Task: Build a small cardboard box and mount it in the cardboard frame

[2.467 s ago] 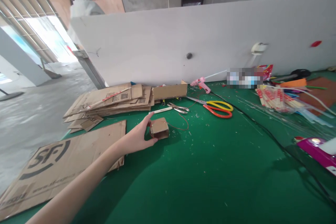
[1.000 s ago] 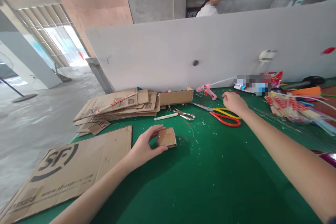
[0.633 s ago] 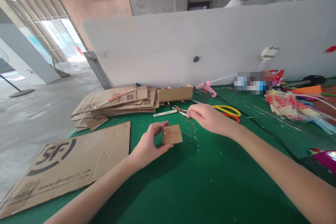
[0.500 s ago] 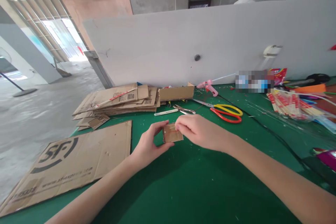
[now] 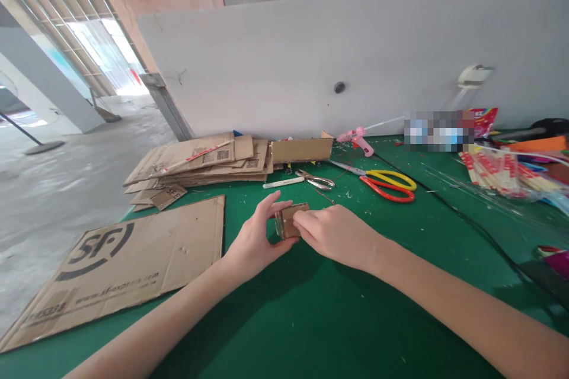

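A small square cardboard piece (image 5: pixel 288 220) with a thick, layered-looking edge is held above the green table. My left hand (image 5: pixel 255 240) grips it from the left, thumb beneath and fingers at the upper edge. The closed fingers of my right hand (image 5: pixel 331 231) press on its right side and cover part of its face. Whether anything small sits under those fingertips is hidden. Beyond my hands lie a white pen-like tool (image 5: pixel 283 182), metal pliers (image 5: pixel 316 179) and scissors (image 5: pixel 386 183) with one yellow and one red handle.
A large cardboard sheet (image 5: pixel 151 266) lies at the left, with stacked flattened cardboard (image 5: pixel 200 163) behind it. A pink glue gun (image 5: pixel 358 139) rests near the white partition (image 5: pixel 267 65); its black cord (image 5: pixel 462 216) crosses the right side. Red-and-cream strips (image 5: pixel 493 172) are piled at right.
The cardboard piece has tilted, and its left edge now shows. My right fingers have shifted left and lower over its face. The camera view has moved slightly.
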Demonstrator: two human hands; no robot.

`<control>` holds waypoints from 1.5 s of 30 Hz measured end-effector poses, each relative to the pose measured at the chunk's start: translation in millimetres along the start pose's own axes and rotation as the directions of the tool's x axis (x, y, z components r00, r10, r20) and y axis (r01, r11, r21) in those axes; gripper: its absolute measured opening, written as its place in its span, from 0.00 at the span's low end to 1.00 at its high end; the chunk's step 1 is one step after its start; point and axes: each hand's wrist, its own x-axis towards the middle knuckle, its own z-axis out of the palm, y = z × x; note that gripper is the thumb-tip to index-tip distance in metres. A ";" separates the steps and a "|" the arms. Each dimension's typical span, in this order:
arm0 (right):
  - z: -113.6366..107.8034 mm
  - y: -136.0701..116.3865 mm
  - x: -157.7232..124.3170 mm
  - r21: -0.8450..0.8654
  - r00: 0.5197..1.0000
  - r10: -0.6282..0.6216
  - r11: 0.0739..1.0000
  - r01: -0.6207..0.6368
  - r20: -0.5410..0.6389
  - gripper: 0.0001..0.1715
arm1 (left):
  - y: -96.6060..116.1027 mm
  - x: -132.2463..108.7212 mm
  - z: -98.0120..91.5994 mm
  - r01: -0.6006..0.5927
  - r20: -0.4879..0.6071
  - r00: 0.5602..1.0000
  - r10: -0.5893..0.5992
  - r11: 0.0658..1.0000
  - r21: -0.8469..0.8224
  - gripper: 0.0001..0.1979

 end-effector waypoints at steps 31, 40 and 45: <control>24.8 9.6 -2.9 0.516 0.971 0.214 0.847 -0.129 -0.108 0.11 | 4.0 15.2 7.5 0.081 0.028 0.996 -0.079 0.994 -0.069 0.28; 24.8 8.6 -3.6 0.492 0.969 0.222 0.859 -0.143 -0.106 0.12 | 2.7 14.7 9.3 0.106 0.030 0.994 -0.103 0.986 -0.127 0.26; 20.1 0.3 -2.4 0.390 0.952 0.290 0.891 -0.231 -0.100 0.10 | 4.2 14.8 10.1 0.106 0.013 0.994 -0.106 0.991 -0.081 0.26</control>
